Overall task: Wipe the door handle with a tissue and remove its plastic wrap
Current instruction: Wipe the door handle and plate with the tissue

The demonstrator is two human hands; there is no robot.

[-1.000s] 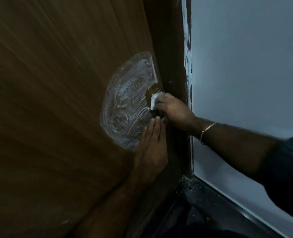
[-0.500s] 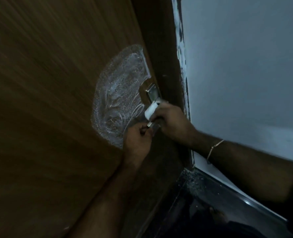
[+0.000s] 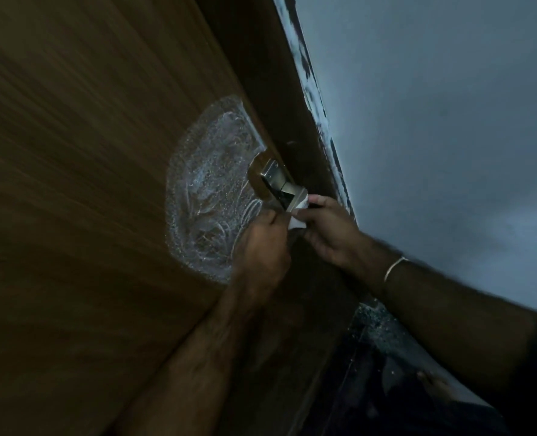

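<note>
A metal door handle (image 3: pixel 281 184) sticks out of a brown wooden door (image 3: pixel 88 152) near its right edge. A white tissue (image 3: pixel 298 217) sits just under the handle's lower end, between my two hands. My right hand (image 3: pixel 330 229) pinches the tissue from the right. My left hand (image 3: pixel 262 247) is closed at the tissue's left side, fingertips touching it or a bit of wrap; I cannot tell which. The lower part of the handle is hidden behind my hands.
A whitish smeared patch (image 3: pixel 210 190) covers the door left of the handle. The dark door frame (image 3: pixel 295 121) and a pale wall (image 3: pixel 433 121) lie to the right. A dark floor (image 3: pixel 386 372) with a bare foot (image 3: pixel 433 388) shows at the bottom right.
My left hand went from lying flat on the door to a closed pinch below the handle. My right hand slid down with the tissue, uncovering the top of the handle.
</note>
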